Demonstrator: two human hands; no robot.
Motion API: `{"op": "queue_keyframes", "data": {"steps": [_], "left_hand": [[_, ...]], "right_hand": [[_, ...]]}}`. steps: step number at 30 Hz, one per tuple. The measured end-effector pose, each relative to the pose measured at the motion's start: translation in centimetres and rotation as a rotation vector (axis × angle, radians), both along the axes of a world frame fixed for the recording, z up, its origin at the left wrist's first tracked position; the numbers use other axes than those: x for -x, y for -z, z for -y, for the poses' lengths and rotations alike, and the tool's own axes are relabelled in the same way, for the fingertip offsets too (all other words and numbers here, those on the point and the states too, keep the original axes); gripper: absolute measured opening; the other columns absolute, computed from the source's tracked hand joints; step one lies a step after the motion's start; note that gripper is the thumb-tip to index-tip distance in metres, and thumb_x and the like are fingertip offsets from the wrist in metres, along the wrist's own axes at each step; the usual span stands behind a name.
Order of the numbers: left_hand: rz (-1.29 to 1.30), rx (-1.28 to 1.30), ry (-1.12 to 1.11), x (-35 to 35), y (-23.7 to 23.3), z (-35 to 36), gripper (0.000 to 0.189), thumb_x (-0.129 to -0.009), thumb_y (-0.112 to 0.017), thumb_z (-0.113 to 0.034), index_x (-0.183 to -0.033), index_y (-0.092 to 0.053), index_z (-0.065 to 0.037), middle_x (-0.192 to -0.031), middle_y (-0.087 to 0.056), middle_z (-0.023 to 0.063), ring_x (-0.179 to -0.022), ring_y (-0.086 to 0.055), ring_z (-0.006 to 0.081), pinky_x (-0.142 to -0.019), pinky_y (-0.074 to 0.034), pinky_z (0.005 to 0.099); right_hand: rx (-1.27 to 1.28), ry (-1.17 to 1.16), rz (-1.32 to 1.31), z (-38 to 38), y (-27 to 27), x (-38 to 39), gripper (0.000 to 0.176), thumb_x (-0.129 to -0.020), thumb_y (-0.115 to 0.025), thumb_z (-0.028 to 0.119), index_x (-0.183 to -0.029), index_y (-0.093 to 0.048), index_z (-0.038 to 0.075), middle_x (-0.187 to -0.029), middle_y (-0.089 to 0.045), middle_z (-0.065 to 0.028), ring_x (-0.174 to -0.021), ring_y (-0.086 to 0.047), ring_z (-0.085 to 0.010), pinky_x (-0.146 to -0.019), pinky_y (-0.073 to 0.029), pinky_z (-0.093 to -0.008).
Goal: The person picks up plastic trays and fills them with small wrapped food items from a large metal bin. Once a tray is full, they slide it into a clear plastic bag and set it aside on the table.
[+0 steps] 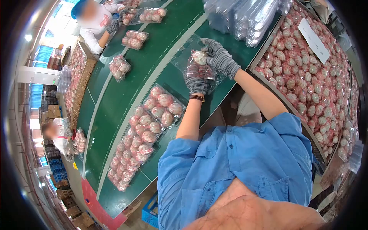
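Observation:
Both my hands wear grey knit gloves and meet over a clear plastic bag (184, 57) at the near edge of the green table. My left hand (196, 81) wraps round the bag's lower part, where reddish wrapped balls show between and beside the fingers. Curled from the right, my right hand (221, 57) has its fingers on a whitish wrapped ball (199, 57) at the top of the bag. Left of my forearm, filled bags of red-and-white balls (163, 105) lie in a row along the table.
A large bin of wrapped balls (295, 73) stands at my right, a paper sheet (314, 40) on it. Stacked clear bags (245, 23) lie ahead. Filled bags (119, 68) sit on the green belt (126, 103). Across it, a gloved co-worker (92, 27) handles bags; another person (59, 136) stands farther left.

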State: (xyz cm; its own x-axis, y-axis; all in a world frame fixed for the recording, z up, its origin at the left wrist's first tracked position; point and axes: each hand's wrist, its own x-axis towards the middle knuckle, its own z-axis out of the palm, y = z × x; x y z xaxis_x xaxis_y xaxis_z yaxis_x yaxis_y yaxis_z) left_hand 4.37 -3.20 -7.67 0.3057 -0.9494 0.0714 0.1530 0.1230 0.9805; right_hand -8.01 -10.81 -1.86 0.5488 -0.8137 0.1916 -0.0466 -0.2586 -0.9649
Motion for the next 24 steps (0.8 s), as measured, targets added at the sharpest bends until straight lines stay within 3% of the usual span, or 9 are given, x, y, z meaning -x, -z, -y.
{"op": "queue_keyframes", "data": {"steps": [3, 7, 11, 13, 15, 18, 20, 21, 24], "left_hand": [[0.639, -0.165, -0.087, 1.9, -5.7, -1.7, 0.038, -0.094, -0.044, -0.010, -0.131, -0.044, -0.003, -0.119, -0.060, 0.0095, -0.100, -0.062, 0.0194, -0.084, -0.053, 0.0315], [0.347, -0.046, -0.084, 0.0, -0.7, -0.2, 0.043, -0.089, -0.054, -0.007, -0.130, -0.045, -0.003, -0.121, -0.059, 0.0119, -0.101, -0.062, 0.0228, -0.087, -0.052, 0.0348], [0.505, -0.098, -0.022, 0.2, -2.1, -0.7, 0.041, -0.090, -0.055, -0.011, -0.129, -0.047, -0.002, -0.122, -0.058, 0.0132, -0.103, -0.061, 0.0250, -0.090, -0.051, 0.0370], [1.087, -0.281, -0.008, 0.5, -4.7, -1.3, 0.038, -0.092, -0.052, -0.013, -0.127, -0.048, 0.002, -0.122, -0.058, 0.0140, -0.104, -0.061, 0.0258, -0.093, -0.050, 0.0368], [0.888, -0.130, -0.019, -0.3, -1.2, -0.3, 0.038, -0.092, -0.051, -0.013, -0.127, -0.048, 0.002, -0.121, -0.059, 0.0133, -0.104, -0.061, 0.0258, -0.093, -0.049, 0.0359], [0.900, -0.031, -0.231, -0.9, 1.0, 0.2, 0.036, -0.088, -0.053, -0.019, -0.120, -0.053, -0.002, -0.112, -0.062, 0.0120, -0.101, -0.060, 0.0267, -0.091, -0.048, 0.0371], [0.980, 0.146, -0.548, 0.9, -2.7, -0.8, 0.034, -0.079, -0.064, -0.033, -0.103, -0.064, -0.008, -0.092, -0.067, 0.0145, -0.090, -0.062, 0.0338, -0.082, -0.048, 0.0429], [1.319, -0.162, -0.194, 0.3, -3.5, -1.9, 0.032, -0.089, -0.049, -0.015, -0.118, -0.056, -0.002, -0.110, -0.062, 0.0165, -0.100, -0.057, 0.0335, -0.086, -0.047, 0.0430], [1.127, 0.042, -0.363, 0.6, -3.0, -2.3, 0.028, -0.085, -0.050, -0.014, -0.110, -0.059, -0.004, -0.099, -0.062, 0.0177, -0.094, -0.056, 0.0377, -0.082, -0.044, 0.0465]], "right_hand": [[-0.051, -0.118, -0.158, 0.7, -1.6, 0.5, 0.054, -0.078, -0.068, -0.002, -0.128, -0.050, 0.002, -0.123, -0.057, -0.0061, -0.108, -0.056, -0.0165, -0.099, -0.044, -0.0304], [-0.337, -0.473, -0.176, 3.4, -2.5, 1.1, 0.051, -0.078, -0.070, 0.003, -0.125, -0.052, 0.000, -0.114, -0.062, -0.0080, -0.105, -0.057, -0.0166, -0.093, -0.048, -0.0318], [-0.069, -0.537, -0.483, 4.1, -4.3, 0.0, 0.049, -0.076, -0.075, 0.011, -0.120, -0.055, 0.003, -0.110, -0.064, -0.0090, -0.099, -0.060, -0.0182, -0.088, -0.050, -0.0318], [0.032, -0.631, -0.671, 4.0, -5.3, -0.7, 0.051, -0.075, -0.078, 0.014, -0.119, -0.055, 0.003, -0.106, -0.065, -0.0086, -0.096, -0.061, -0.0177, -0.086, -0.051, -0.0320], [0.134, -0.642, -0.795, 3.2, -7.5, -0.5, 0.049, -0.075, -0.079, 0.022, -0.114, -0.057, 0.003, -0.099, -0.066, -0.0075, -0.093, -0.061, -0.0161, -0.083, -0.052, -0.0325], [-0.010, -0.712, -0.553, 4.7, -5.3, 0.1, 0.047, -0.078, -0.076, 0.028, -0.113, -0.057, 0.004, -0.097, -0.066, -0.0063, -0.090, -0.062, -0.0167, -0.081, -0.052, -0.0317], [-0.155, -0.605, -0.413, 5.7, -4.2, 0.4, 0.039, -0.084, -0.070, 0.031, -0.111, -0.059, 0.005, -0.093, -0.065, -0.0045, -0.081, -0.061, -0.0135, -0.069, -0.052, -0.0274], [-0.294, -0.546, -0.289, 6.0, -4.7, 0.8, 0.039, -0.085, -0.069, 0.034, -0.109, -0.059, 0.005, -0.090, -0.064, -0.0037, -0.076, -0.060, -0.0114, -0.063, -0.051, -0.0256], [-0.392, -0.491, -0.123, 7.8, -3.2, 1.5, 0.035, -0.086, -0.068, 0.033, -0.109, -0.061, 0.007, -0.090, -0.064, -0.0025, -0.074, -0.060, -0.0106, -0.061, -0.053, -0.0244]]}}
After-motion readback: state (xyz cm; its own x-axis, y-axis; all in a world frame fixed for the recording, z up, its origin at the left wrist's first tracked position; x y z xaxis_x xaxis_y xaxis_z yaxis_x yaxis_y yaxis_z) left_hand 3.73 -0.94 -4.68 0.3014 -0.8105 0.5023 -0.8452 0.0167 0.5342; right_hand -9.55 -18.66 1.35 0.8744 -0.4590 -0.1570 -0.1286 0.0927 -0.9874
